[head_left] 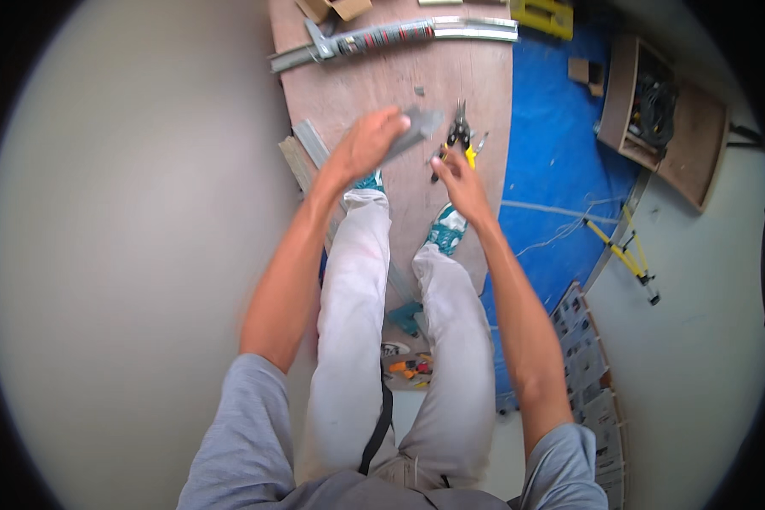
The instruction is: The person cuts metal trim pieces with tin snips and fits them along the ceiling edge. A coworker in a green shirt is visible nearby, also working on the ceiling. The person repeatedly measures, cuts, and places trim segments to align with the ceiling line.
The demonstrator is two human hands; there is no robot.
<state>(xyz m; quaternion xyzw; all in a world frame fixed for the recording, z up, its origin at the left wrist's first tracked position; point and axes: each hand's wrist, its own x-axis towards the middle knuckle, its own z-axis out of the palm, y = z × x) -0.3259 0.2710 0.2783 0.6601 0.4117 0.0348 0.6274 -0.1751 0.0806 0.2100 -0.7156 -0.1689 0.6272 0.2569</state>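
Observation:
My left hand (367, 146) is closed around a short grey metal channel piece (410, 134), blurred at its far end. It holds the piece up over the wooden board. To its right, my right hand (462, 185) hovers close to a pair of tin snips (460, 132) with black and yellow handles. The thumb and forefinger are bent and slightly apart, with nothing plain between them. Whether they touch the snips' handle is hard to see. The snips point away from me, jaws at the far end.
My feet stand on the wooden board (348, 85). Across its far end lie a printed tube (391, 36) and metal channel. A yellow case (542, 17) stands beyond. Blue sheeting (552, 127) runs along the right, with an open wooden box (646, 106) and a yellow tripod (625, 253).

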